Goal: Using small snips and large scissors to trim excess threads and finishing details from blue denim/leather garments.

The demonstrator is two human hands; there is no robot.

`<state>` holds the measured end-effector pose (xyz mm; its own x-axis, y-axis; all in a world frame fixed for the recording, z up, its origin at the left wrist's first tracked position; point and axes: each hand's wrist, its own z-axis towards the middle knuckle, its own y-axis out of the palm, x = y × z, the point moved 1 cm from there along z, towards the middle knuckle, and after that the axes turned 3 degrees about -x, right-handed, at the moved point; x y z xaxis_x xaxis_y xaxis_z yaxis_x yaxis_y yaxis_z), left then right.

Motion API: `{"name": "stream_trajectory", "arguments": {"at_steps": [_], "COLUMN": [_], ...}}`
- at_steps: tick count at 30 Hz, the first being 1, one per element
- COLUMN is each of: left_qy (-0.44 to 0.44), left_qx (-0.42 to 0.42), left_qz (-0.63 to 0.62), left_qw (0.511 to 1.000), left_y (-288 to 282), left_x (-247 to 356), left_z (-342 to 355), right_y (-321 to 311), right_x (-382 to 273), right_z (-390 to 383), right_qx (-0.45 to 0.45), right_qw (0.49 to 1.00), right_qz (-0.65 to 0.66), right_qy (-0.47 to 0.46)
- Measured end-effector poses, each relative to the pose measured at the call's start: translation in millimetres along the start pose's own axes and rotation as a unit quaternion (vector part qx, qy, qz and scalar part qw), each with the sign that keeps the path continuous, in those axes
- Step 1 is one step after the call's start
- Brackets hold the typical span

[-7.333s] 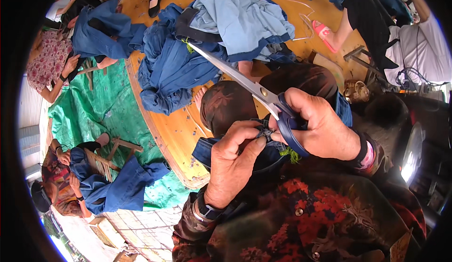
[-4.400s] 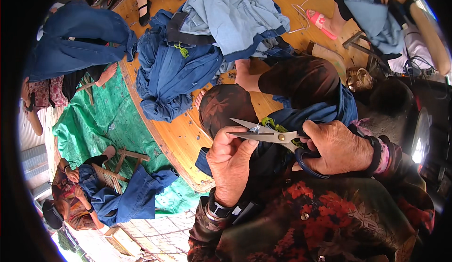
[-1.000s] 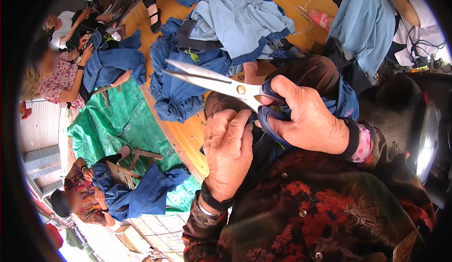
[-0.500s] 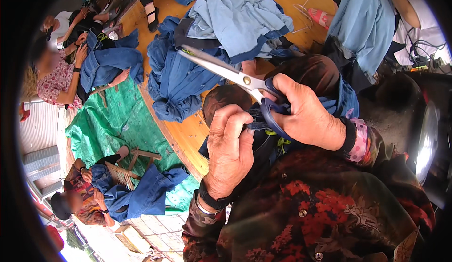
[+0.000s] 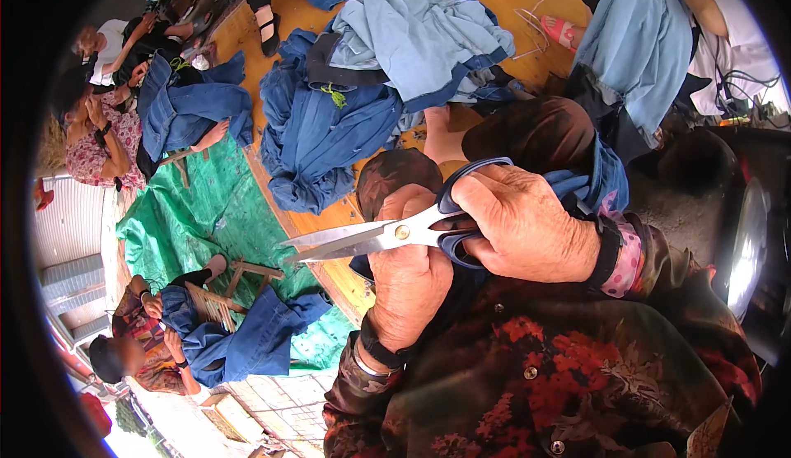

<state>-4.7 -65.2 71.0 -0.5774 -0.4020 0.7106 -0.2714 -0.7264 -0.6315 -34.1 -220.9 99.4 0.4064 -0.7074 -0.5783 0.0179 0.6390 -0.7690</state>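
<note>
My right hand (image 5: 527, 223) grips a pair of scissors (image 5: 401, 232) with dark blue handles and silver blades. The blades point left and stand slightly apart. Behind and below them is my left hand (image 5: 408, 285), its fingers curled; the scissors hide part of it and whatever it pinches. Dark cloth (image 5: 468, 289) lies in my lap under the hands. Just beyond my knees rests a heap of blue denim (image 5: 317, 141), topped by a pale blue denim garment (image 5: 416, 34). A tuft of yellow-green thread (image 5: 334, 95) sits on the heap.
An orange-brown wooden board (image 5: 301, 231) carries the heap, with a green tarp (image 5: 198, 219) to its left. On the left, seated people handle blue jeans (image 5: 247, 338). At the far right a person holds light blue denim (image 5: 638, 46). A wooden stool (image 5: 247, 281) stands on the tarp.
The scissors have swung down and left, and now cross in front of my left hand. My right hand has turned over them. The dark denim strip between my hands has gone out of sight.
</note>
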Motion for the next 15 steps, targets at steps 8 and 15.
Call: {"name": "stream_trajectory", "arguments": {"at_steps": [8,15], "left_qy": [-0.178,-0.192], "left_qx": [-0.037,-0.004], "left_qz": [-0.018,-0.324], "left_qw": [0.983,0.926], "left_y": [5,7], "left_x": [5,-4], "left_z": [-12,-13], "right_y": [6,6], "right_x": [-2,9], "right_z": [0,-9], "right_qx": [0.060,0.016], "right_qw": [0.991,0.972], "right_qz": [0.091,0.174], "right_qy": [0.077,0.157]}}
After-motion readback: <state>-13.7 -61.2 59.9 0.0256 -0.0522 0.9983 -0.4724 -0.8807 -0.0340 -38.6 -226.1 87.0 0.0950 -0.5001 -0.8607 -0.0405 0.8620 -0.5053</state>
